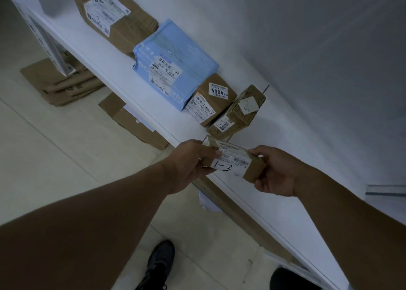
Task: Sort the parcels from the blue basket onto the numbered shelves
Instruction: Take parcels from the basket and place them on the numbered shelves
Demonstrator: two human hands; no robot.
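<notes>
Head view: the 1-3 parcel (pixel 232 161) spans between fingers, left hand (pixel 191 164) pinching one end, right hand (pixel 274 173) curled round the other, shelf (pixel 101 56) just beyond; probably light, stiff, tape-slick: grip the ends.

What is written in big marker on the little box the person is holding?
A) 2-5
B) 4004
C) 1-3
C: the small brown parcel, gripped between the left hand and the right hand, has 1-3 handwritten on it.
</notes>
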